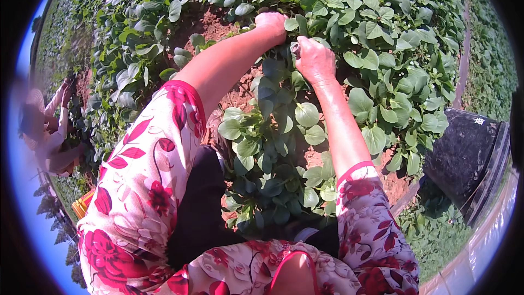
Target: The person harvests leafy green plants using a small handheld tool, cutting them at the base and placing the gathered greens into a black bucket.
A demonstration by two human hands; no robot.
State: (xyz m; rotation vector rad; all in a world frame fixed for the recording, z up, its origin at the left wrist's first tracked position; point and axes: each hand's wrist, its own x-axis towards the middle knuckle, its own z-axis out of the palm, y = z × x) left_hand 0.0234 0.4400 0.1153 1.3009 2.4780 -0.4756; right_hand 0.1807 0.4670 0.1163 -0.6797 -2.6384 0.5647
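Note:
Both my arms reach forward into a bed of leafy green plants with rounded leaves, which look like young greens. My left hand is closed among the leaves at the far side; what its fingers grip is hidden. Just to its right and a little nearer, my right hand makes a fist around a small greyish thing, whose end sticks out by the thumb. The kind of that thing is too small to tell. Leaves surround both fists.
Reddish soil shows between the plants. A black plastic crate stands at the right, beside a pale strip. Another person in a hat bends over the plants at the far left, near a yellow crate.

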